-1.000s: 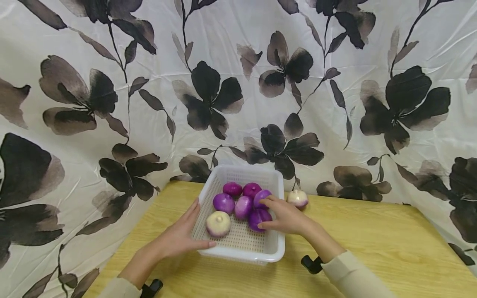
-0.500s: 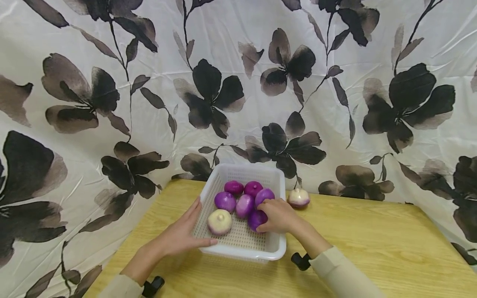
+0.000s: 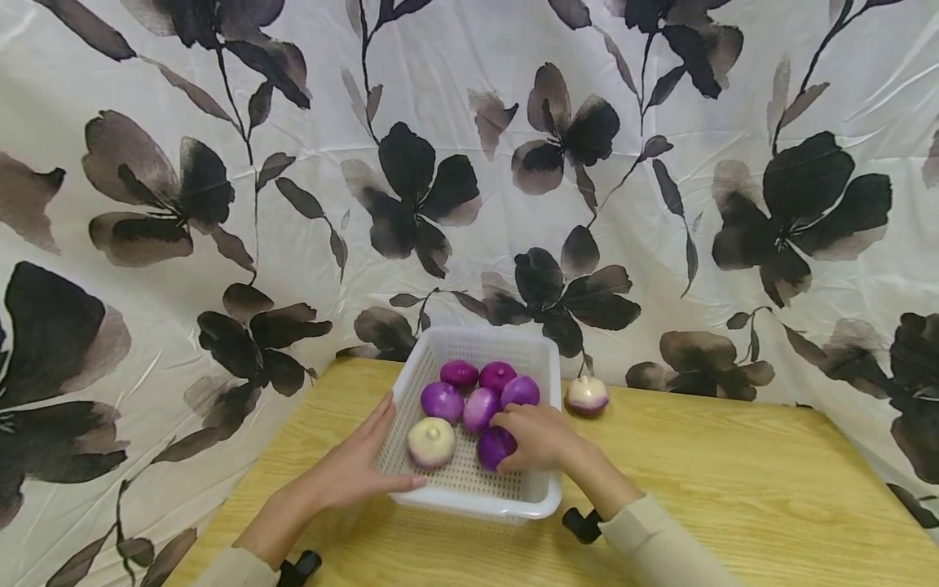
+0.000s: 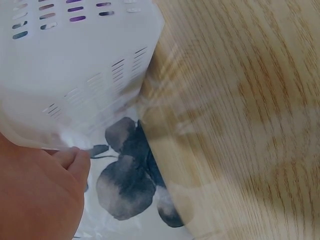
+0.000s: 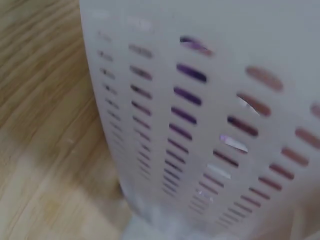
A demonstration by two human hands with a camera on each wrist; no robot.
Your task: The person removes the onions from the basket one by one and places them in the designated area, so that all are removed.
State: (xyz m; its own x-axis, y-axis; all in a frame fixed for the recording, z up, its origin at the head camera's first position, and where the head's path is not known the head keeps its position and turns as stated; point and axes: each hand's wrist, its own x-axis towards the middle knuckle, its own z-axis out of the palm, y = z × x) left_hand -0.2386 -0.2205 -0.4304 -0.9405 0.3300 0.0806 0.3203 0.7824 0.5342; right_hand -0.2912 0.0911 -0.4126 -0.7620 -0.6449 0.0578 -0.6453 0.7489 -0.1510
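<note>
A white perforated plastic basket (image 3: 484,504) holds several purple onions (image 3: 442,401) and one pale onion (image 3: 430,443). My left hand (image 3: 341,473) rests against the basket's near left corner, fingers fairly straight along the side and thumb at the front rim. Inside the basket, my right hand (image 3: 539,439) grips a dark purple onion (image 3: 495,448) near the right wall; part of it is hidden by the fingers. The left wrist view has the left hand (image 4: 45,195) under the basket's rim. In the right wrist view, the basket wall (image 5: 155,125) covers most of the right hand.
Another pale onion (image 3: 587,395) sits on the wooden table (image 3: 734,481), just right of the basket. Behind the table hangs a white cloth (image 3: 440,81) with dark flowers. Dark wrist mounts (image 3: 582,526) are on both wrists.
My right hand has closed round the dark purple onion and shifted it slightly left and toward me within the basket. The left hand and basket stay in place.
</note>
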